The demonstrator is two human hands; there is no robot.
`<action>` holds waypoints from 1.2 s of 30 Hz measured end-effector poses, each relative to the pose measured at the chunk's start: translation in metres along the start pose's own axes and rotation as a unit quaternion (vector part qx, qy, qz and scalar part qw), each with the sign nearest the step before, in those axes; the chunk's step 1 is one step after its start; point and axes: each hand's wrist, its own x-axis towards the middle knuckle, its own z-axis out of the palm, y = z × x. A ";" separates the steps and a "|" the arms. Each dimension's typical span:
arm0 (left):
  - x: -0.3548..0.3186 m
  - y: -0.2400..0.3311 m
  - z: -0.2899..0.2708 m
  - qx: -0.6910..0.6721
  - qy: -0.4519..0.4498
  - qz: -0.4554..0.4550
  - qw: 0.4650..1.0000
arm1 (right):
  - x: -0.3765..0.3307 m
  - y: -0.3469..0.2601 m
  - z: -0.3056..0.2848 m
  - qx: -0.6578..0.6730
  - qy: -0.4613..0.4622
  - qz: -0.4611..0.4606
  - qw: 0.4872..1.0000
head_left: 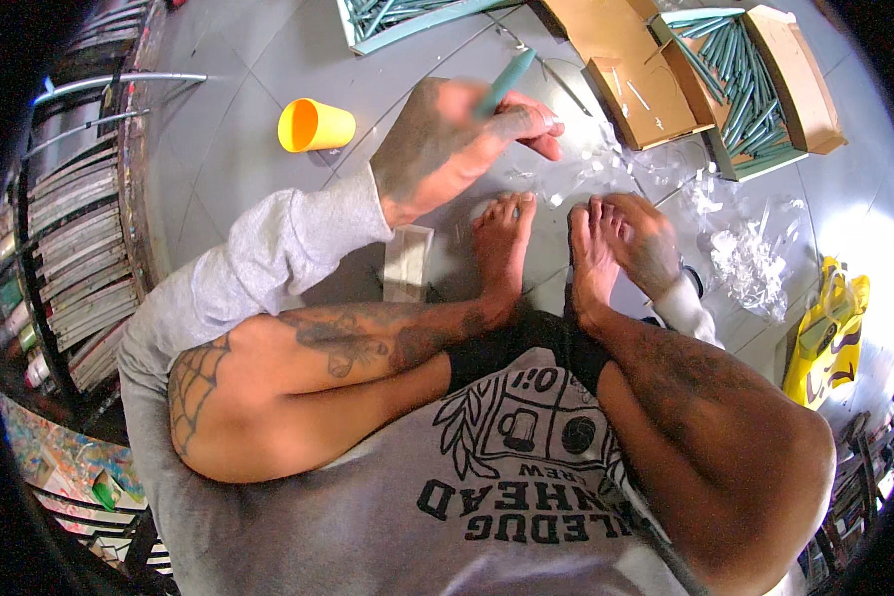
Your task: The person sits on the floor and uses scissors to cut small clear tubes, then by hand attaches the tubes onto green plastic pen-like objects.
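My left hand [464,149] is raised over the floor, closed on a green pen-like stick [510,81] that points up and away to the right. Part of this hand is blurred. My right hand [649,248] is down at the toes of my right foot [594,253]. Its fingers are bent and partly hidden, so whether they hold anything does not show. Beyond both hands, an open box [777,164] is full of similar green sticks [743,84]. A second box [372,45] of them lies at the far edge.
Left of my left hand, a yellow cup [343,127] has its mouth facing left. A small whitish box [407,266] lies under my left wrist. White shreds [750,260] are heaped at right, near a yellow bag [826,348]. A loaded rack [79,238] lines the left side.
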 end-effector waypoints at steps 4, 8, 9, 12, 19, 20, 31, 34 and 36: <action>0.003 -0.004 -0.007 -0.036 0.023 -0.131 0.990 | 0.056 -0.031 0.039 0.208 -0.056 -0.241 0.946; 0.000 -0.017 -0.010 -0.111 0.052 -0.215 0.969 | 0.059 -0.102 0.085 0.069 -0.078 -0.195 0.975; -0.001 -0.020 -0.011 -0.123 0.055 -0.224 0.965 | 0.057 -0.112 0.083 0.039 -0.058 -0.170 0.983; -0.005 -0.032 -0.016 -0.161 0.061 -0.248 0.953 | 0.049 -0.116 0.105 0.010 -0.048 -0.224 0.973; 0.001 -0.030 -0.021 -0.213 0.070 -0.246 0.943 | 0.047 -0.106 0.127 0.121 0.002 -0.231 0.965; -0.001 -0.035 -0.023 -0.234 0.067 -0.243 0.939 | 0.051 -0.106 0.112 0.142 0.038 -0.241 0.959; 0.005 -0.024 -0.023 -0.317 0.069 -0.250 0.912 | 0.071 -0.057 0.062 0.714 -0.192 0.003 0.674; 0.005 -0.018 -0.021 -0.313 0.080 -0.259 0.910 | 0.075 -0.043 0.030 0.782 -0.115 -0.017 0.613; 0.005 -0.019 -0.020 -0.315 0.072 -0.261 0.909 | 0.083 -0.042 -0.046 0.780 -0.101 0.068 0.613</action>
